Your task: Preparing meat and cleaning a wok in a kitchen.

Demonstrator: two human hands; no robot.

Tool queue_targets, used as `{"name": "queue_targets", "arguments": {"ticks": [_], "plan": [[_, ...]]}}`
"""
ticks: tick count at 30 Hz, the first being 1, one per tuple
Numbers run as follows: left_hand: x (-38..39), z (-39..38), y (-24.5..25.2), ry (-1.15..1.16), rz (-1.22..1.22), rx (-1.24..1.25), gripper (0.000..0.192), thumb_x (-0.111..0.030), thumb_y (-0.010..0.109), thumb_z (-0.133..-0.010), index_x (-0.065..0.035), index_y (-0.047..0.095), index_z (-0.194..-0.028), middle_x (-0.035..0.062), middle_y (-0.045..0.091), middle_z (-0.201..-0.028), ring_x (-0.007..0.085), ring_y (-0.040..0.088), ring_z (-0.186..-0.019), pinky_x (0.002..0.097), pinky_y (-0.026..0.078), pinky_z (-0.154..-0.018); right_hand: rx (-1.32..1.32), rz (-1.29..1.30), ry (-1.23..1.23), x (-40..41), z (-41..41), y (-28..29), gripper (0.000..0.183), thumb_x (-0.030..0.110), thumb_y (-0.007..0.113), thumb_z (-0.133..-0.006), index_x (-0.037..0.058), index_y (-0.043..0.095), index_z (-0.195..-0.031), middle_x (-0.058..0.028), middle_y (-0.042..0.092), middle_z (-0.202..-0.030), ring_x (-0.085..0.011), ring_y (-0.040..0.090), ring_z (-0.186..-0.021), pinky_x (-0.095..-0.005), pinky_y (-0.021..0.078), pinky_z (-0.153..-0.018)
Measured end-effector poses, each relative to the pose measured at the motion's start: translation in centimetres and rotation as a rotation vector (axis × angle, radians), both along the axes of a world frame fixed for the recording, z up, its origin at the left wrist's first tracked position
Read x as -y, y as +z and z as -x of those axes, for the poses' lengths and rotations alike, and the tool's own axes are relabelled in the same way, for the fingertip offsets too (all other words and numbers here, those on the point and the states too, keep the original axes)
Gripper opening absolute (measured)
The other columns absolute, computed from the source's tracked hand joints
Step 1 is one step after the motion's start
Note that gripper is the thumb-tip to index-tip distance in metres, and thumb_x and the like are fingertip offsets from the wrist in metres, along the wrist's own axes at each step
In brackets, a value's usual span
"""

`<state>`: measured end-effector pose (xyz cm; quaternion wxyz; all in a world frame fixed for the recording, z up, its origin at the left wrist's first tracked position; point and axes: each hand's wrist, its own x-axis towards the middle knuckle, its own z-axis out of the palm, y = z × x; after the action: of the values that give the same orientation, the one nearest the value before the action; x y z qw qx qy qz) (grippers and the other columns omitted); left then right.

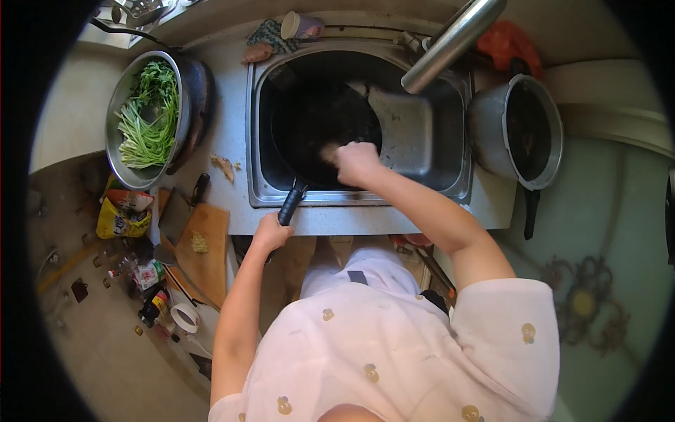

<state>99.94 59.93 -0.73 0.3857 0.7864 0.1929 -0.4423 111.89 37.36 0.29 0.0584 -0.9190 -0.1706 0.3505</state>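
Observation:
A black wok rests tilted in the stainless steel sink, its interior dark. My left hand grips the wok's black handle, which sticks out over the sink's front rim. Over the near right part of the wok, my right hand is curled into a fist around a small tan thing. Motion blur hides what that thing is. The metal faucet reaches over the sink from the back right, above and beyond my right hand.
Left of the sink, a steel bowl holds leafy greens. A cleaver lies by a wooden cutting board with chopped bits. A pressure cooker pot stands right; a paper cup and cloth lie behind.

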Motion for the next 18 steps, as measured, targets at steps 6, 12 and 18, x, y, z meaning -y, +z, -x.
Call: {"name": "queue_targets", "arguments": {"ticks": [6,12,18], "plan": [[0.1,-0.2,-0.6,-0.02,-0.034,0.005,0.022,-0.014,0.059,-0.064,0.0038,0.056,-0.076,0.0133,0.055,-0.057,0.0216,0.057,-0.049,0.0327,0.044,-0.05,0.165,-0.069,-0.079,-1.2,-2.4,-1.5,0.019,0.013,0.059,-0.061,0.004,0.066,-0.076,-0.0179,0.064,-0.079,-0.0292,0.063,-0.077,-0.0379,0.0506,-0.065],[-0.3,0.3,-1.1,-0.033,-0.035,0.026,0.021,-0.015,0.059,-0.062,0.0037,0.056,-0.072,0.016,0.056,-0.058,0.0254,0.058,-0.053,0.0341,0.045,-0.053,0.18,0.056,0.195,2.8,-4.0,-2.5,0.014,0.018,0.063,-0.066,0.0097,0.066,-0.077,-0.0085,0.066,-0.079,-0.0232,0.064,-0.074,-0.0354,0.048,-0.059],[0.0,0.6,-0.6,-0.029,-0.04,-0.018,0.022,-0.015,0.059,-0.062,0.0039,0.055,-0.072,0.0165,0.056,-0.06,0.0269,0.059,-0.056,0.0347,0.046,-0.056,0.207,0.033,1.179,-3.2,-0.5,4.7,0.009,0.019,0.058,-0.072,0.0161,0.066,-0.07,0.0002,0.064,-0.072,-0.0166,0.062,-0.072,-0.0321,0.0439,-0.056]]}}
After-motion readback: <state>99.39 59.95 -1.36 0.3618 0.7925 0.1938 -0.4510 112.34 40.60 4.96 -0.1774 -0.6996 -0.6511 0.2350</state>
